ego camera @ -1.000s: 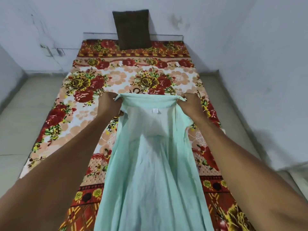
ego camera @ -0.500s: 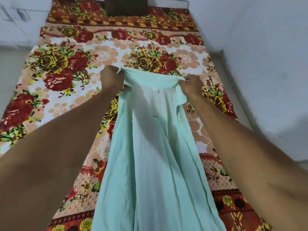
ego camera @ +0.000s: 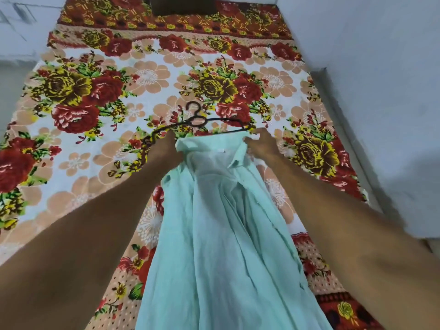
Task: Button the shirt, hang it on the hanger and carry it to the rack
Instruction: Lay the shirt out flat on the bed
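1. Head view is showing a mint-green shirt (ego camera: 221,234) lying lengthwise on the bed (ego camera: 59,163), collar pointing away toward a dark pillow (ego camera: 183,5), hem cut off by the lower edge.
2. Left hand (ego camera: 166,151) is gripping the collar's left side; its fingers are hidden behind the hand.
3. Right hand (ego camera: 263,145) is pinching the collar's right corner.
4. Black wire hanger (ego camera: 197,122) is lying just beyond the collar, hook pointing away, its lower part hidden.
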